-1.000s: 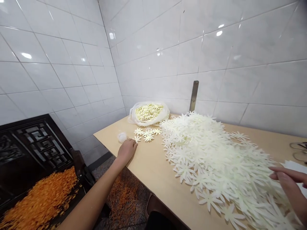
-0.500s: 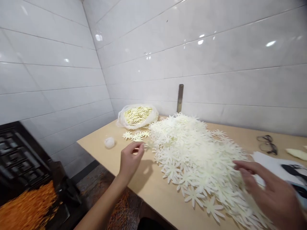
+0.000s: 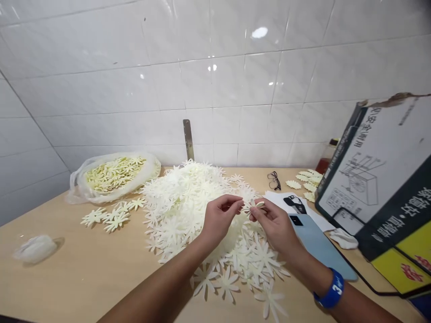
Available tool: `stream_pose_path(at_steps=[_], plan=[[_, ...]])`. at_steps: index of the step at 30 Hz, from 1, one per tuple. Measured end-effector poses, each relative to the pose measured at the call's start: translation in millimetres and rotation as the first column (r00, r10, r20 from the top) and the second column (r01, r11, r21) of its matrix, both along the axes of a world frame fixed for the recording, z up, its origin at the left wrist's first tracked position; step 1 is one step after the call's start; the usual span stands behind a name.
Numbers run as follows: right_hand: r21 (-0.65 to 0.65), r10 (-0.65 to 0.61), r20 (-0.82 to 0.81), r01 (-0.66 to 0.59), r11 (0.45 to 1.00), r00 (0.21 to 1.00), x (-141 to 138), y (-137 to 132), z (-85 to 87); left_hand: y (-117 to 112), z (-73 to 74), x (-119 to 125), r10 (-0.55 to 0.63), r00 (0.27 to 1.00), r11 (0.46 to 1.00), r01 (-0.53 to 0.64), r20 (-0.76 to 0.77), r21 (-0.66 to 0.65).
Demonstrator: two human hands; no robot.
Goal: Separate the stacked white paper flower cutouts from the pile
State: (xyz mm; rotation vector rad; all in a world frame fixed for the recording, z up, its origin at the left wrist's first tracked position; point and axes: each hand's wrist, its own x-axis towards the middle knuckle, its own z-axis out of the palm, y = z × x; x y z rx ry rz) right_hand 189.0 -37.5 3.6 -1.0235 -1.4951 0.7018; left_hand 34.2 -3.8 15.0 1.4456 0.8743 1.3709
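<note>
Above a heap of white, thin, many-petalled flower cutouts (image 3: 188,202), the right hand (image 3: 274,224) pinches one pale, flower-shaped cutout (image 3: 252,206), likely by fingertips to spare its petals; the left hand's (image 3: 220,217) fingertips press together beside it, whether on a petal I cannot tell.

- White is shown by the flowers (image 3: 182,197), tinged faintly green.
- The bag (image 3: 79,186) is left milky and translucent; its contents (image 3: 114,174) are coloured pale yellow-green.
- The table (image 3: 90,278) is finished in plain tan.
- The tiles (image 3: 215,85) are veined – grey on white.
- The phone (image 3: 325,244) is coloured light blue.
- The wristband (image 3: 332,289) is marked white on blue.
- The box (image 3: 380,179) is banded in white, dark green and yellow – red characters are printed on the yellow.
- The glasses (image 3: 274,180) are framed in black.
</note>
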Motion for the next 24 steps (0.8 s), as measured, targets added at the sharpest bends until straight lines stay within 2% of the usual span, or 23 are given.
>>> stream_pose_path(at_steps=[3, 7, 9, 13, 16, 19, 22, 24], plan=[[0.002, 0.048, 0.006, -0.048, 0.999, 0.999, 1.4, 2.6, -6.4, -2.7, -3.9, -1.0, 0.021, 0.991, 0.998, -0.013, -0.133, 0.061], [0.02, 0.022, -0.01, -0.022, 1.0, 1.0, 1.4, 5.3, -10.0, -7.2, -2.3, -5.0, -0.159, 0.948, 0.961, 0.212, -0.274, 0.177], [0.021, 0.035, 0.003, -0.035, 0.999, 0.999, 1.0, 5.8, -9.0, -7.1, -3.3, -6.6, -0.178, 0.938, 0.954, 0.239, -0.298, 0.181], [-0.031, 0.104, 0.008, -0.104, 0.994, 0.994, -2.1, 4.4, -6.4, -4.8, -9.5, -10.0, -0.05, 0.961, 0.981, 0.099, -0.271, 0.17], [-0.071, 0.012, -0.083, -0.018, 0.997, 0.997, -3.8, 3.4, -6.4, -4.9, -13.3, -13.7, 0.051, 0.979, 0.97, -0.001, -0.199, 0.245], [-0.105, -0.082, -0.133, 0.068, 0.992, 0.988, -3.3, 3.3, -6.6, -7.8, -17.9, -14.9, 0.202, 0.957, 0.91, -0.105, -0.208, 0.401], [-0.094, -0.095, -0.128, 0.084, 0.992, 0.987, -3.3, 1.8, -6.1, -12.2, -25.1, -11.0, 0.252, 0.916, 0.84, -0.047, -0.312, 0.54], [-0.051, -0.055, -0.104, 0.05, 0.997, 0.993, -4.1, -0.1, -6.1, -14.5, -28.6, -7.5, 0.236, 0.898, 0.845, 0.0, -0.372, 0.535]])
